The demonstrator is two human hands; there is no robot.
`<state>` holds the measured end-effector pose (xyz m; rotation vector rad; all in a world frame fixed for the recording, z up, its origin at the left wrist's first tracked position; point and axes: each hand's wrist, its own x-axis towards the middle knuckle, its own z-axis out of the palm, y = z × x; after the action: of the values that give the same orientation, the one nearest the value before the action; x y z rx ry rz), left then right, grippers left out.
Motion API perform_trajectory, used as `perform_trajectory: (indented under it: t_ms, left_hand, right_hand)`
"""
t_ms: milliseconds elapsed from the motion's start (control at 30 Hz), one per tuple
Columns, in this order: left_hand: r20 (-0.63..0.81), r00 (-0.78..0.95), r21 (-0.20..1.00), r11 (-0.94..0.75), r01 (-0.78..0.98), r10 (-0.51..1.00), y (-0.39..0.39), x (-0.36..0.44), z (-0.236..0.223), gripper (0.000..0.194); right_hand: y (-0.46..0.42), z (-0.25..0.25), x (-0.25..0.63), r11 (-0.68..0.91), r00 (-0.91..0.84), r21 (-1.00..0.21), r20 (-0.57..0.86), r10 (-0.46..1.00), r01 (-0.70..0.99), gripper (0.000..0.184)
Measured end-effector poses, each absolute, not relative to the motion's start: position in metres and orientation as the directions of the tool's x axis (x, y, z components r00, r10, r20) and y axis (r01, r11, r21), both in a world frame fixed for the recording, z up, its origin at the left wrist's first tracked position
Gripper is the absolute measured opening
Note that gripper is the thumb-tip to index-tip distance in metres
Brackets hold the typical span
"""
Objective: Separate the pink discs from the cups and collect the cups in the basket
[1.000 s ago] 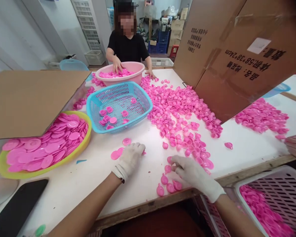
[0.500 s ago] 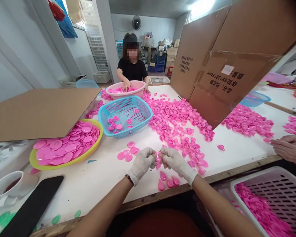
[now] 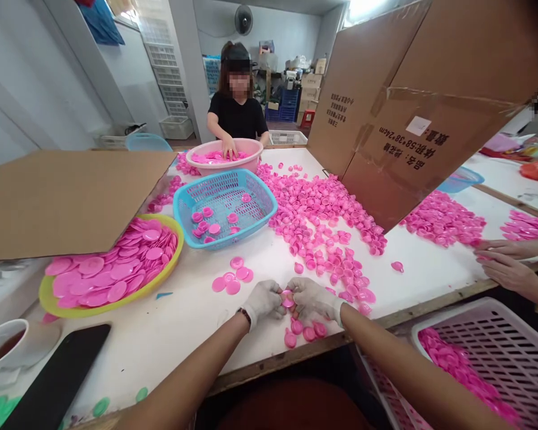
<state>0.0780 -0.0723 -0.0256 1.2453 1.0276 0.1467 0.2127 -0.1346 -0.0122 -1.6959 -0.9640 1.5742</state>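
Near the table's front edge, my gloved left hand [image 3: 265,301] and my gloved right hand [image 3: 312,297] meet around a small pink plastic piece [image 3: 287,298]. Fingertips of both hands are closed on it, and its round face shows between them. Just below my right hand lie several loose pink cup-like pieces [image 3: 308,332]. A few flat pink discs [image 3: 232,276] rest on the white table [image 3: 188,334], up and to the left of my left hand. Beyond my right hand spreads a large heap of pink cup-like pieces [image 3: 323,209].
A blue basket [image 3: 269,218] holds several pink pieces; a yellow bowl [image 3: 112,307] is full of discs. Cardboard [image 3: 399,119] stands at right. A phone [image 3: 63,370] and cup [image 3: 40,340] lie left. Co-workers' hands [image 3: 511,263] appear right, and a person [image 3: 237,113] sits opposite.
My hands, still together on the pink piece, have shifted slightly down toward the table edge. The co-worker's hands at right have moved left in view. The camera view has shifted a little.
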Motion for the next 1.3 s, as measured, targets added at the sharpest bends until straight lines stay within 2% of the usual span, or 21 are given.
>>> perform_trajectory:
  t_ms: [167,367,667,767,867,1000,1033,1100,1200,1300]
  left_hand:
    - [-0.601,0.58,0.795,0.336,0.505,0.55,-0.06,0.084,-0.027,0.014]
    - [-0.591,0.614,0.791,0.225,0.569,0.523,-0.059,0.078,-0.023,0.014]
    - [-0.557,0.562,0.747,0.074,0.661,0.612,-0.059,0.081,-0.019,0.033]
    - [-0.502,0.546,0.771,0.06,0.634,0.671,-0.066,0.062,-0.012,0.027]
    - [-0.444,0.507,0.783,0.044,0.621,0.739,-0.075,0.035,-0.005,0.016]
    - [-0.315,0.457,0.747,-0.079,0.66,0.832,-0.086,0.02,0.006,0.012]
    - [-0.286,0.47,0.734,-0.124,0.668,0.835,-0.091,0.025,0.008,0.011]
    - [-0.284,0.529,0.71,-0.195,0.676,0.8,-0.101,0.04,0.01,0.012]
    - [-0.361,0.616,0.652,-0.282,0.703,0.7,-0.116,0.069,0.009,0.024]
    - [-0.392,0.625,0.569,-0.357,0.741,0.675,-0.113,0.081,0.008,0.027]
  right_hand:
    - [-0.128,-0.015,0.212,-0.568,0.064,-0.812,-0.564,0.823,0.135,0.012]
    - [-0.126,-0.011,0.217,-0.627,-0.036,-0.763,-0.639,0.768,0.159,0.004]
    - [-0.124,-0.023,0.212,-0.62,-0.02,-0.737,-0.648,0.761,0.268,0.004]
    - [-0.114,-0.01,0.216,-0.584,-0.053,-0.737,-0.635,0.77,0.34,0.007]
    - [-0.092,0.016,0.218,-0.487,-0.043,-0.805,-0.53,0.847,0.338,0.008]
    - [-0.055,0.053,0.22,-0.264,0.05,-0.94,-0.259,0.965,0.216,0.015]
    - [-0.048,0.058,0.222,-0.196,0.059,-0.944,-0.187,0.981,0.264,0.018]
    - [-0.043,0.06,0.231,-0.145,0.04,-0.889,-0.141,0.989,0.434,0.018]
    - [-0.054,0.047,0.248,-0.195,0.054,-0.717,-0.214,0.975,0.669,0.002]
    - [-0.07,0.029,0.259,-0.227,0.103,-0.588,-0.237,0.966,0.776,0.013]
